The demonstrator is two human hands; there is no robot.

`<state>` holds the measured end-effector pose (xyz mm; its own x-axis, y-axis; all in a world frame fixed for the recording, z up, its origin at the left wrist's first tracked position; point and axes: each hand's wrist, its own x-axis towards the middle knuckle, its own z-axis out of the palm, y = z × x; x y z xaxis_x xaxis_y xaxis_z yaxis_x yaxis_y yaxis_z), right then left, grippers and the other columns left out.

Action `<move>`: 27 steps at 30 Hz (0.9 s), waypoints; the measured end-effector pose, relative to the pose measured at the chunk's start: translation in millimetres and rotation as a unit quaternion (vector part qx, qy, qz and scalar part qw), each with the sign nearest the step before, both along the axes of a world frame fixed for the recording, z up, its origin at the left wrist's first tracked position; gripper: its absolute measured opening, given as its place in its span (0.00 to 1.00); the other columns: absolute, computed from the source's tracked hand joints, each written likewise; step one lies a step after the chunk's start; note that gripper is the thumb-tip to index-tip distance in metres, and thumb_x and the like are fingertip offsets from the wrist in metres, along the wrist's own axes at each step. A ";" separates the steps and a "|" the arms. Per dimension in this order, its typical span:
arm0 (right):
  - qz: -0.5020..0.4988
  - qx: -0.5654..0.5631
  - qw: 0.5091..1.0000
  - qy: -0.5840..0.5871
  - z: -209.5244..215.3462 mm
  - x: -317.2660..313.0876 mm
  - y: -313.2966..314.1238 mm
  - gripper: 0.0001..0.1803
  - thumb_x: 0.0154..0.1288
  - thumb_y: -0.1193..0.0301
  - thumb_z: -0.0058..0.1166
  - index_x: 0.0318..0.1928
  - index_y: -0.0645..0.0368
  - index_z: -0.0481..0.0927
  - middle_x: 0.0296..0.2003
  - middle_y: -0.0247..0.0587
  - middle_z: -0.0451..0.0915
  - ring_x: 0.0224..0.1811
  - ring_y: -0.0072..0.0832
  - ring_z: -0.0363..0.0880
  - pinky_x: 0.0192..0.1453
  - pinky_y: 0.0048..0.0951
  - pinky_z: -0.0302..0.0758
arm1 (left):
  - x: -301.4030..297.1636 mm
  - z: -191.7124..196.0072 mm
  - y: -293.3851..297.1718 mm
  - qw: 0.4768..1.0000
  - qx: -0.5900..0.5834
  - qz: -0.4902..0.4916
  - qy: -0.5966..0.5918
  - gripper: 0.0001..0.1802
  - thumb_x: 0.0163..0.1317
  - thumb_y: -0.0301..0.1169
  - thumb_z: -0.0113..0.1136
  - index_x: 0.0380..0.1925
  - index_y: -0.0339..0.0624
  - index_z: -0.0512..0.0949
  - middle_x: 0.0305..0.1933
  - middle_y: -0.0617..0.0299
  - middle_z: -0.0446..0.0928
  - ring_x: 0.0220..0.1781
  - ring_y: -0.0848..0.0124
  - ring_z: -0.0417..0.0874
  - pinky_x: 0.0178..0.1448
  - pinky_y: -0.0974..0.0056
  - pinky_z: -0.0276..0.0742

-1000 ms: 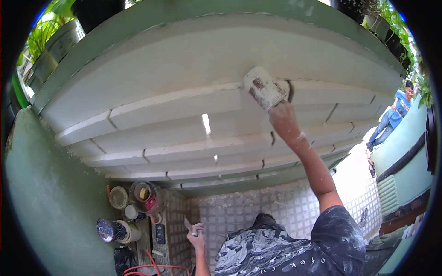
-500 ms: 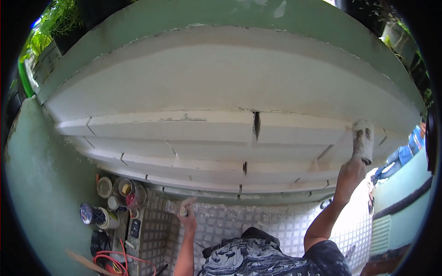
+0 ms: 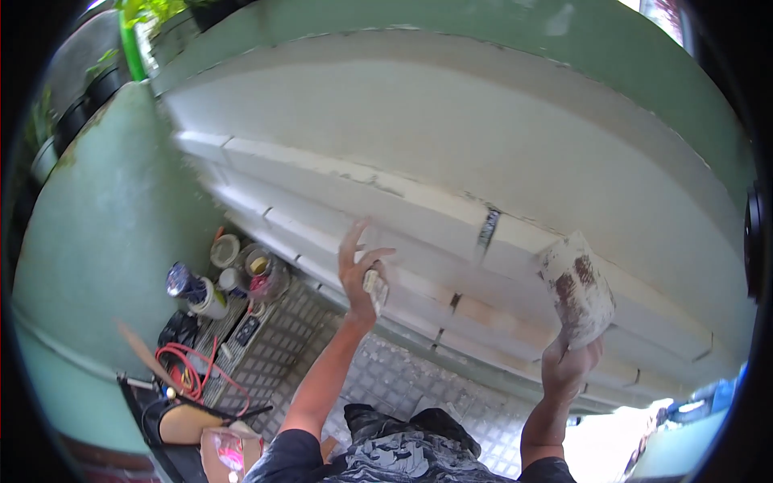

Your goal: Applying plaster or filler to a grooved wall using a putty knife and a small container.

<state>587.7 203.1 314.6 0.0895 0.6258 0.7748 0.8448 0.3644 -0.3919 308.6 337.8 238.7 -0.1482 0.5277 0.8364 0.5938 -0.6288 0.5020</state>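
In my right hand [image 3: 570, 361] is a broad putty knife [image 3: 578, 286], its wide blade smeared with white putty and brown patches. The blade is raised in front of the ledges of a white wall [image 3: 451, 113]; I cannot tell whether it touches them. My left hand [image 3: 357, 282] is lifted before the lower ledges, fingers partly spread. Against its palm it keeps a small whitish, putty-crusted thing [image 3: 375, 291] whose kind does not show. A dark vertical gap [image 3: 488, 227] cuts the upper ledge between my hands, and a smaller gap [image 3: 456, 302] lies below it.
Tubs and jars [image 3: 228, 252] stand on a slatted bench [image 3: 266, 338] at left, near a coiled red cable [image 3: 187, 366]. A green wall [image 3: 113, 217] closes the left side. Tiled floor [image 3: 386, 370] lies below. Potted plants line the upper left.
The view has turned, tilting the ledges down to the right. My left hand has risen toward the ledges. The putty knife now shows its broad face and sits lower and further left in view.
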 end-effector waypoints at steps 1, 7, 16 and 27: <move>0.000 0.046 0.997 -0.057 0.9 -8.6 3.1 0.22 0.53 0.90 0.43 0.47 0.65 0.80 0.44 0.54 0.81 0.50 0.49 0.79 0.55 0.38 0.72 | -3.7 -3.9 -1.7 1.000 -0.016 0.014 -0.018 0.12 0.45 0.18 0.57 0.30 0.40 0.82 0.59 0.54 0.74 0.60 0.58 0.74 0.54 0.58 0.71; 0.089 0.052 0.980 -0.167 34.9 -44.0 40.4 0.22 0.49 0.83 0.48 0.46 0.60 0.82 0.47 0.50 0.80 0.52 0.49 0.77 0.61 0.49 0.69 | -10.3 -102.0 -31.0 0.981 -0.149 -0.119 0.025 0.15 0.46 0.21 0.57 0.35 0.46 0.83 0.46 0.54 0.81 0.47 0.57 0.82 0.50 0.59 0.78; 0.289 0.063 0.931 -0.215 50.1 -108.0 111.0 0.15 0.43 0.81 0.53 0.35 0.60 0.83 0.33 0.49 0.81 0.35 0.45 0.79 0.42 0.42 0.75 | 12.0 -226.0 -158.7 0.830 -0.535 -0.098 0.121 0.16 0.51 0.29 0.53 0.41 0.51 0.82 0.43 0.53 0.81 0.48 0.52 0.80 0.55 0.56 0.75; 0.319 0.113 0.926 -0.170 56.6 -147.5 139.3 0.16 0.44 0.81 0.56 0.38 0.56 0.79 0.35 0.41 0.76 0.45 0.43 0.72 0.53 0.41 0.66 | -28.9 -262.6 -210.8 0.830 -0.555 -0.057 0.002 0.15 0.56 0.33 0.52 0.42 0.52 0.83 0.43 0.50 0.80 0.45 0.51 0.80 0.51 0.56 0.75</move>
